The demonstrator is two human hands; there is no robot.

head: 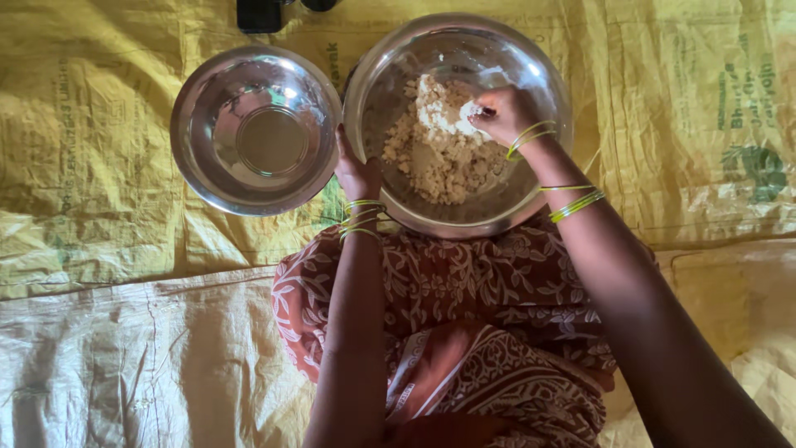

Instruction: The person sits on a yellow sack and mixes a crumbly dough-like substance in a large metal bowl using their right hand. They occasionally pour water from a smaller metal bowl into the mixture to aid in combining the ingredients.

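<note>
A large steel bowl (464, 37) sits in front of my lap and holds pale, crumbly flour dough (435, 158). My right hand (504, 112) is inside the bowl, fingers closed around a clump of the flour mix near the far side. My left hand (355, 172) grips the bowl's left rim, thumb over the edge. Thin yellow-green bangles ring both wrists.
A second steel bowl (195, 137) stands just left of the first, with clear liquid in its bottom. Yellow woven plastic sacks (99, 249) cover the floor. A dark object (259, 15) lies at the top edge. My patterned red-brown garment (464, 307) covers my lap.
</note>
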